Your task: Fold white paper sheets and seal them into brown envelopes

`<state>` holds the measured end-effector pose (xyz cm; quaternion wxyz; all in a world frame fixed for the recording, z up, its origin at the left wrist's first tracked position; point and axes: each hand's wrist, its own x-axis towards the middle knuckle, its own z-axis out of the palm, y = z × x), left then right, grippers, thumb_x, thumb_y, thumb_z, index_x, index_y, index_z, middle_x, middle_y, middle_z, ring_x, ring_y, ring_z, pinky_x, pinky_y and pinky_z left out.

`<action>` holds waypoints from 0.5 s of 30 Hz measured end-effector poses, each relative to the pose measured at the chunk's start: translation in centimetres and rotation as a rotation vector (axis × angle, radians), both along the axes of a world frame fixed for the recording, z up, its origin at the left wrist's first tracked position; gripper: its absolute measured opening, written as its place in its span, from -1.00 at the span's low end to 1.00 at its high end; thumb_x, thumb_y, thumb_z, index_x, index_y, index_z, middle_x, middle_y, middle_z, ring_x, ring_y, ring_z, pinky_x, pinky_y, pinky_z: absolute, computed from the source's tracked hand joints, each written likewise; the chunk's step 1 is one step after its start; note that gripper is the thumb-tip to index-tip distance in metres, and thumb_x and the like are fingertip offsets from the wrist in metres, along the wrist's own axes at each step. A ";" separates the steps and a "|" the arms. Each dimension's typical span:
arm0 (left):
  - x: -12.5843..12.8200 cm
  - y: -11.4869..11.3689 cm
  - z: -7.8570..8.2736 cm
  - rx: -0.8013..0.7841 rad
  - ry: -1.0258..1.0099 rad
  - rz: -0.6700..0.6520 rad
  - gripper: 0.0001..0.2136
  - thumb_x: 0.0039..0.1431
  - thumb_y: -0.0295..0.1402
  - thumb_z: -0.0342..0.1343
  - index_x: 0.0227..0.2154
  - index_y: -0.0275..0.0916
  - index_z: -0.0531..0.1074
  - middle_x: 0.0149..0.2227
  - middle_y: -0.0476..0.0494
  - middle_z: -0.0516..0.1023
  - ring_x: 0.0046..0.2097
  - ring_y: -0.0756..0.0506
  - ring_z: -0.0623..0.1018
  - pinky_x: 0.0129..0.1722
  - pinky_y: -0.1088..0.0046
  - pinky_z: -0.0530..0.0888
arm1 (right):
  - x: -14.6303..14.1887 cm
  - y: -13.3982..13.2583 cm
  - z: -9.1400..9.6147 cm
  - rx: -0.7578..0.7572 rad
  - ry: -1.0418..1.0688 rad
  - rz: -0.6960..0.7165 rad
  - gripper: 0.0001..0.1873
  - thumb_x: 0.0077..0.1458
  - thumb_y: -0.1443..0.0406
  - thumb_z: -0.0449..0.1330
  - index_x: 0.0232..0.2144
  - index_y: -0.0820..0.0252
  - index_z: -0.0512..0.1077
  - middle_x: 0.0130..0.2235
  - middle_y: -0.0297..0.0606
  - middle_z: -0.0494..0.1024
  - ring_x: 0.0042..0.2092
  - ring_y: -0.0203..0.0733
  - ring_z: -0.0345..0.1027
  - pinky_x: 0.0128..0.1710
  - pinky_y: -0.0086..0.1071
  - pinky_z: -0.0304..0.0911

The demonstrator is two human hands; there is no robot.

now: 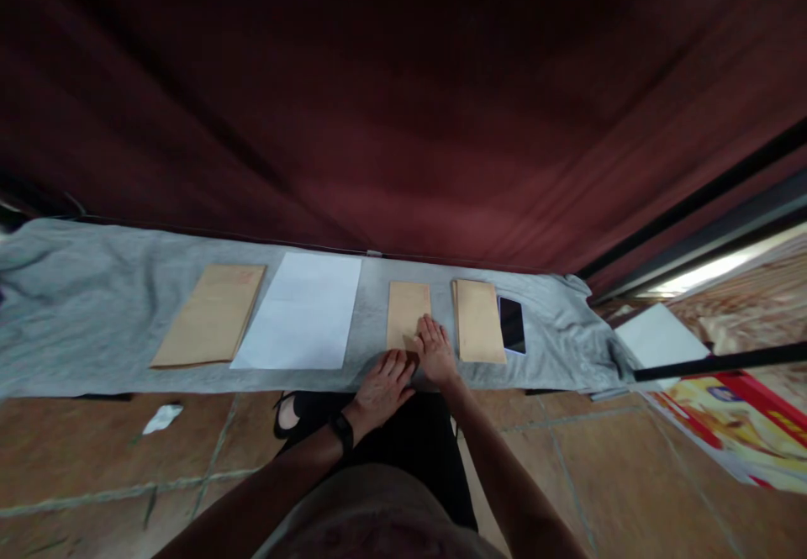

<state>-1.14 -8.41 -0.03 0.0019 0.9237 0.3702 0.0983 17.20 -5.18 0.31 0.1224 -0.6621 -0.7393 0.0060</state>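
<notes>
A small brown paper envelope [407, 311] lies flat on the grey cloth in front of me. My right hand [436, 353] rests on its lower right part, palm down with the fingers stretched out. At its near edge lies my left hand [383, 387], fingers extended and slightly bent, with a dark band on the wrist. Neither hand grips anything. To the left is a stack of white paper [299, 315], and farther left a pile of larger brown envelopes [211, 315]. Just right of my right hand sits another pile of brown envelopes [480, 322].
A phone [512, 324] lies beside the right pile. Grey cloth [113, 298] covers the long narrow surface, with a dark red panel [391, 122] rising behind it. A colourful box [737, 424] and a black bar [719, 363] are at right. White scrap [162, 418] lies on the tiled floor.
</notes>
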 end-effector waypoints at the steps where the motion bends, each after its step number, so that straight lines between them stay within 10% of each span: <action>1: 0.1 0.1 0.1 -0.001 0.006 0.000 -0.48 0.35 -0.11 -0.03 0.27 -0.26 0.26 0.22 -0.35 0.39 0.29 -0.31 0.31 0.29 0.08 0.16 | 0.1 0.7 0.0 0.011 0.003 0.007 -0.42 0.40 0.23 -0.12 0.39 0.27 0.01 0.37 -0.01 0.15 0.38 -0.05 0.01 0.33 -0.07 -0.04; 15: -0.5 -0.1 -0.2 0.064 -0.043 -0.062 -0.36 0.33 -0.14 0.02 0.38 -0.25 0.03 0.40 -0.38 0.09 0.40 -0.30 0.13 0.35 0.07 0.06 | 0.5 7.5 0.3 0.069 0.012 -0.076 -0.44 0.41 0.19 -0.17 0.31 0.39 0.18 0.31 0.10 0.26 0.35 0.01 0.08 0.32 -0.03 -0.08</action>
